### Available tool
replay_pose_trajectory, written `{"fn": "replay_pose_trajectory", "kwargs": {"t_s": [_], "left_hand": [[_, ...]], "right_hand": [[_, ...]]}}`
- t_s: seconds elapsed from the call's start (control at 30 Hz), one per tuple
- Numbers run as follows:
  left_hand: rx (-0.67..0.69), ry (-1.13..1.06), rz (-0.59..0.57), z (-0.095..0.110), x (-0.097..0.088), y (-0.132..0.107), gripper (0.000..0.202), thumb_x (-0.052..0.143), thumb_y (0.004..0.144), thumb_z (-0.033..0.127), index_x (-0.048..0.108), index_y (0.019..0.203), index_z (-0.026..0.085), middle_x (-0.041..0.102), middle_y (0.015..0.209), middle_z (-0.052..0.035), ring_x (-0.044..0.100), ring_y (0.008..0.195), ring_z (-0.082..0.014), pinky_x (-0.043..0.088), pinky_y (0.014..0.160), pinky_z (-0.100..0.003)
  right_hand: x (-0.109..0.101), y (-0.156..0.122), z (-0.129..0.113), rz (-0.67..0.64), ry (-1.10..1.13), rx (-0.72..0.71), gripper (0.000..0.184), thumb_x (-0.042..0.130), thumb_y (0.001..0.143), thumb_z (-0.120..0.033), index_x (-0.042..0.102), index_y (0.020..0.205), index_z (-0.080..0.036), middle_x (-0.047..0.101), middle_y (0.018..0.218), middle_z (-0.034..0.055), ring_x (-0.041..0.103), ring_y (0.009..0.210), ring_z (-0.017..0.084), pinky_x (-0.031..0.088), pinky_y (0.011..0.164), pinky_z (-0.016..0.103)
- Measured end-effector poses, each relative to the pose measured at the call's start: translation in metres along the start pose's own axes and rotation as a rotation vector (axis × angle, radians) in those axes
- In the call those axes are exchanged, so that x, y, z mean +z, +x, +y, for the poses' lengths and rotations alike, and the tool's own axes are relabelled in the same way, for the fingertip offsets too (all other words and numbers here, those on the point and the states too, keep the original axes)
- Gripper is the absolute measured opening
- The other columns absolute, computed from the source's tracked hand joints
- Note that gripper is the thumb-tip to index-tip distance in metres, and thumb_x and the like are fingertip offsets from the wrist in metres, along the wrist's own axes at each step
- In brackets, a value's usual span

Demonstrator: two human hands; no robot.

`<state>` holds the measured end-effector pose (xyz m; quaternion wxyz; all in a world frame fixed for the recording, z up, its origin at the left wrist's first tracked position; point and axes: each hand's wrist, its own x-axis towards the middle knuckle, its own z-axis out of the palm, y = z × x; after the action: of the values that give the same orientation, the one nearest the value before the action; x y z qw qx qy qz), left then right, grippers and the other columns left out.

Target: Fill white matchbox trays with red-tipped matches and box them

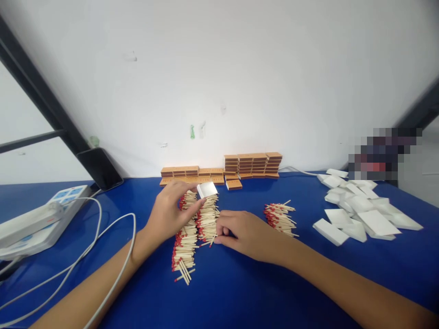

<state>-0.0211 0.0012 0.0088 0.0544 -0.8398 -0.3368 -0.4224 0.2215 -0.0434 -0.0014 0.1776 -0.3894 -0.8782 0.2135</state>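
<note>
Toward the flat blue worktop's [240, 292] back edge, the left hand [171, 208] pinched a small white cardboard tray [208, 190]; overtight squeezing might have buckled it. The right hand [245, 233] curled nearly closed, its hold unclear, beside red-tipped wooden matches [206, 219]; a nudge could have scattered them.

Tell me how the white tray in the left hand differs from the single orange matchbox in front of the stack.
The white tray is plain white; the orange matchbox is orange with a brown side. The left hand holds the tray between thumb and fingers; the matchbox lies flat on the blue table. Both are rectangular.
</note>
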Motion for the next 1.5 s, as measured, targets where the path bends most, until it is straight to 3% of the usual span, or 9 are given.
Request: {"fn": "replay_pose_trajectory", "kwargs": {"t_s": [0.17,0.4,0.63,0.93,1.1,1.27,1.5], "left_hand": [[-0.001,-0.018,-0.019,0.003,0.0,0.0,0.025,0.073,0.097,0.034,0.07,0.12,0.026,0.077,0.104,-0.0059,0.07,0.096,-0.0247,0.057,0.085,-0.043],[0.008,-0.001,-0.086,-0.005,0.003,-0.003,0.028,0.073,0.097,0.036,0.069,0.121,0.022,0.076,0.105,-0.0084,0.07,0.096,-0.0257,0.057,0.085,-0.043],[0.009,-0.013,-0.13,-0.006,0.004,-0.004,0.029,0.071,0.098,0.036,0.07,0.12,0.017,0.076,0.1,-0.0095,0.068,0.096,-0.0262,0.056,0.085,-0.042],[-0.008,-0.062,-0.168,-0.005,0.005,-0.004,0.033,0.072,0.098,0.036,0.071,0.124,0.015,0.074,0.1,-0.0095,0.065,0.095,-0.025,0.055,0.084,-0.042],[0.003,-0.066,-0.168,-0.004,0.005,-0.004,0.033,0.072,0.098,0.034,0.07,0.125,0.015,0.074,0.1,-0.0091,0.065,0.094,-0.0247,0.055,0.083,-0.041],[0.01,-0.065,-0.166,-0.003,0.005,-0.004,0.034,0.071,0.098,0.033,0.07,0.127,0.015,0.074,0.1,-0.0092,0.065,0.095,-0.0249,0.055,0.083,-0.041],[0.008,-0.066,-0.161,-0.003,0.006,-0.005,0.034,0.071,0.098,0.036,0.071,0.125,0.015,0.075,0.1,-0.0095,0.066,0.095,-0.0247,0.056,0.084,-0.041]], "right_hand": [[-0.005,-0.002,0.013,-0.003,-0.02,-0.036,0.017,0.064,0.103,-0.025,0.061,0.086,-0.02,0.065,0.093,0.0004,0.059,0.078,0.014,0.042,0.072,0.028],[-0.027,-0.004,0.024,0.053,-0.054,0.049,0.016,0.061,0.104,-0.029,0.063,0.09,-0.022,0.067,0.091,0.0015,0.059,0.079,0.017,0.043,0.069,0.03],[-0.036,-0.004,0.033,-0.134,-0.149,0.115,0.018,0.062,0.103,-0.031,0.064,0.089,-0.021,0.069,0.097,0.003,0.061,0.087,0.019,0.041,0.076,0.032],[-0.029,-0.006,0.033,-0.129,-0.133,0.134,0.017,0.067,0.099,-0.031,0.063,0.086,-0.022,0.069,0.089,0.0001,0.058,0.082,0.018,0.037,0.071,0.031],[-0.031,-0.003,0.028,-0.03,-0.126,0.135,0.012,0.059,0.102,-0.024,0.065,0.091,-0.022,0.069,0.092,0.0019,0.059,0.083,0.017,0.039,0.072,0.031],[-0.025,0.004,0.039,0.076,-0.13,0.128,0.007,0.068,0.098,-0.029,0.068,0.1,-0.023,0.066,0.1,0.0025,0.059,0.086,0.017,0.041,0.075,0.031],[-0.02,0.004,0.04,0.057,-0.231,0.207,0.03,0.064,0.099,-0.035,0.058,0.074,-0.021,0.064,0.084,0.0026,0.055,0.076,0.017,0.035,0.067,0.032]]}}
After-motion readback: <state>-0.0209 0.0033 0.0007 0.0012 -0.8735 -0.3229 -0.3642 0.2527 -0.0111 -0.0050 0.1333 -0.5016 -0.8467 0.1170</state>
